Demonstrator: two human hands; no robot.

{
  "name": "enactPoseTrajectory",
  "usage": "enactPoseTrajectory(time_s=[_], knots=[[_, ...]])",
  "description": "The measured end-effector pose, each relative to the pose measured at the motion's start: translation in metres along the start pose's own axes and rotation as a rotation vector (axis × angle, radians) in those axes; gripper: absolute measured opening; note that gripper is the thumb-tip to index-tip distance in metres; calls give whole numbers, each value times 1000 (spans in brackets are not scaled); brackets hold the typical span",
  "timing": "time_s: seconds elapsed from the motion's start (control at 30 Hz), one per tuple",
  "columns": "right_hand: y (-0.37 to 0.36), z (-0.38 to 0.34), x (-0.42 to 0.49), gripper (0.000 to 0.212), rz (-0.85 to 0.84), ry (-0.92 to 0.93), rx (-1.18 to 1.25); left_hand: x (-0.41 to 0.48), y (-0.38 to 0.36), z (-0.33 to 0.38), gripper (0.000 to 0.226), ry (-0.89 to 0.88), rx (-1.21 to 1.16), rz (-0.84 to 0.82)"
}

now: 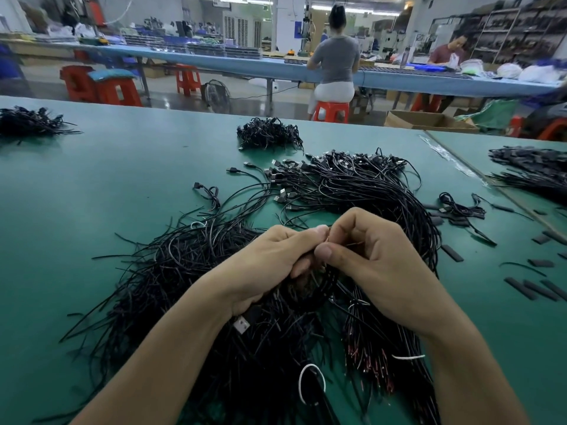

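**Two hands on a black cable bundle, green bench**

Hands: two, bare, meeting over front centre of bench. Grip, left hand point(273, 262): fingers curled round the bundle of thin black insulated cables point(310, 289), clasping it from the left. Grip, right hand point(380, 259): thumb and forefinger pinching fine strands at top of that bundle, thumb tip against left thumb. Bundle just above the big loose heap of black cables point(352, 185), between both palms.

Cable heaps: four.
- Big heap under the hands, sprawling on the matte green table mat point(92, 194), with rectangular USB plugs fanned out at far end.
- Small tangled pile point(270, 133), far centre.
- Spiky pile point(27, 122), far left.
- Flat pile point(530, 170), right, on the neighbouring bench.

One small coiled black cable point(460, 208) lying apart, right of big heap.

White ties: three. One loop point(311, 383) near bottom, one straight piece point(408, 357) by right forearm, one small loop point(196, 223) left of heap. Red stripped wire ends point(374, 363) bunched beside right forearm. One silver USB plug point(242, 325) under left wrist.

Short flat black strips point(521, 288): at least six, matte, scattered right of hands.

Containers: one open brown cardboard box point(429, 121) beyond bench edge, contents not discernible.

Background: two people at long blue table point(214, 61); red plastic stools point(118, 92), at least four; one round wire-cage floor fan point(217, 95).
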State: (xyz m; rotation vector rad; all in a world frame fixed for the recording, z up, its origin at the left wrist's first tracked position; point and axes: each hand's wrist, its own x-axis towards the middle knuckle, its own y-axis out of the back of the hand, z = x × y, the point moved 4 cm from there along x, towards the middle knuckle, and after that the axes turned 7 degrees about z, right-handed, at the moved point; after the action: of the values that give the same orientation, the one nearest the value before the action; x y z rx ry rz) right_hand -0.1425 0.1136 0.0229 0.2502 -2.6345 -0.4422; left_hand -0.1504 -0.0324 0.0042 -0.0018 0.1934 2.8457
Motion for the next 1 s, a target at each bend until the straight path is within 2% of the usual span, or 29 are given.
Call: enactPoseTrajectory(time_s=[0.07, 0.13, 0.17, 0.23, 0.33, 0.47, 0.5, 0.57, 0.63, 0.73, 0.83, 1.0], knots=[[-3, -2, 1, 15, 74, 8, 9, 0, -1, 0, 47, 48, -108, 16], [-7, -4, 1, 15, 143, 8, 8, -2, -8, 0, 38, 141, -283, -89], [-9, -5, 0, 15, 171, 13, -12, -4, -11, 1, 41, 190, -330, -145], [-10, -7, -1, 17, 190, 18, -14, -5, -13, -2, 54, 221, -282, -181], [-7, -8, 0, 19, 218, 22, -33, -2, -9, -7, 69, 191, -100, -90], [-7, 2, 3, 9, 194, -70, -100, 5, 7, -11, 66, 124, -4, 117], [-4, 6, 3, 14, 193, -112, -133, 6, 13, -11, 63, 104, -21, 181], [-3, 13, 1, 20, 102, -193, -236, 8, 24, -9, 58, 62, -128, 307], [-14, 17, -2, 9, -133, -221, -396, 8, 31, -8, 60, 22, -254, 414], [-36, 22, -9, 14, -384, -267, -536, 8, 35, -7, 61, -13, -317, 490], [-49, 25, -11, 22, -444, -266, -623, 7, 38, -6, 57, -23, -290, 505], [-54, 28, -12, 15, -446, -177, -703, 5, 39, -4, 58, -45, -286, 515]])
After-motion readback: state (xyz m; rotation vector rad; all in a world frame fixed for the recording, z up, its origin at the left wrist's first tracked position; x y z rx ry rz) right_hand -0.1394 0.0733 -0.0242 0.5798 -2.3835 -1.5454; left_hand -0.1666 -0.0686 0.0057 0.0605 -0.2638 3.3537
